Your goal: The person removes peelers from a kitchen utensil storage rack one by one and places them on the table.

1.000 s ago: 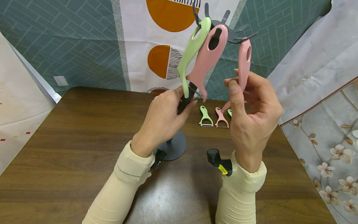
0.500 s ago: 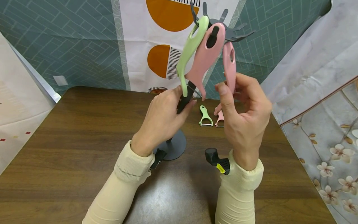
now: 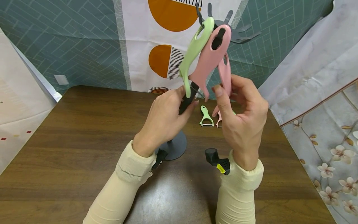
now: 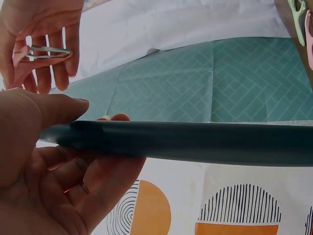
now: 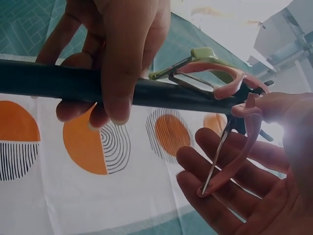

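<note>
My left hand (image 3: 163,116) grips the dark pole (image 4: 220,142) of a hook stand, thumb on one side and fingers on the other. Near its top, a green peeler (image 3: 194,49) and a pink peeler (image 3: 208,60) hang by their handle holes from the dark hooks (image 3: 243,36). Between thumb and fingers, my right hand (image 3: 246,121) pinches a second pink peeler (image 5: 254,131), handle up, its blade end down by the palm. In the head view the hanging pink peeler partly covers this handle, whose hole sits below the hooks.
On the wooden table (image 3: 70,140) behind the hands lie a green peeler (image 3: 206,117) and a pink one (image 3: 219,120), the latter partly hidden by my right hand. The stand's round base (image 3: 177,147) rests below my left wrist. Patterned cloths (image 3: 84,46) hang beyond the table.
My right hand has moved left with its pink peeler, from beside the right-hand hooks to close behind the hanging pink peeler, its handle end now lower. My left hand keeps its grip on the pole.
</note>
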`<state>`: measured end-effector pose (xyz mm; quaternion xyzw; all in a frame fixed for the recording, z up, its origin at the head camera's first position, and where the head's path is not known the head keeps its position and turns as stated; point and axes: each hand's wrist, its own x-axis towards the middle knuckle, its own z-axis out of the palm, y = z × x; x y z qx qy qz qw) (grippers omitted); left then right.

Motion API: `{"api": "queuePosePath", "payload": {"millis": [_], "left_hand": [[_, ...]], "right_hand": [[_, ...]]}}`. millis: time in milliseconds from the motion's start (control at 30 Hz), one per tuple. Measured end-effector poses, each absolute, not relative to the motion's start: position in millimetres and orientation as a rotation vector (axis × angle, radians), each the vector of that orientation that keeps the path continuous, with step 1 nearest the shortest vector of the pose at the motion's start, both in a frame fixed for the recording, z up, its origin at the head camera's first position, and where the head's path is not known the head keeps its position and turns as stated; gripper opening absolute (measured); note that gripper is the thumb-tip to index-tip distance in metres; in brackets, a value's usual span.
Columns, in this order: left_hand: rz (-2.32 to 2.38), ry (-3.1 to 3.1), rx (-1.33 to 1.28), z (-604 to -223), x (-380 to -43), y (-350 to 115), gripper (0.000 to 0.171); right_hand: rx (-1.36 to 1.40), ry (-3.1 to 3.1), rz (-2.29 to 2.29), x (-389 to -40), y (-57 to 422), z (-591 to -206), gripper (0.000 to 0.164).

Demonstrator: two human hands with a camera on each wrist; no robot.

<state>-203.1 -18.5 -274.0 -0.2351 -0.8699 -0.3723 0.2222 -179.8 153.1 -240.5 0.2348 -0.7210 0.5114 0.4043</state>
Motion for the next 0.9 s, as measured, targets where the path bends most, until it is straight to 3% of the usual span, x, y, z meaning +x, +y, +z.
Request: {"api": "queuePosePath", "payload": {"millis": [300, 900], "left_hand": [[-1.030, -2.390, -0.653, -274, -204, -19, 0.017], [-1.060, -2.373, -0.648, -277, -208, -22, 0.015]], "right_hand": [[0.531, -1.882, 1.298, -179, 160, -238, 0.023], [0.480, -1.965, 1.329, -178, 168, -238, 0.032]]}}
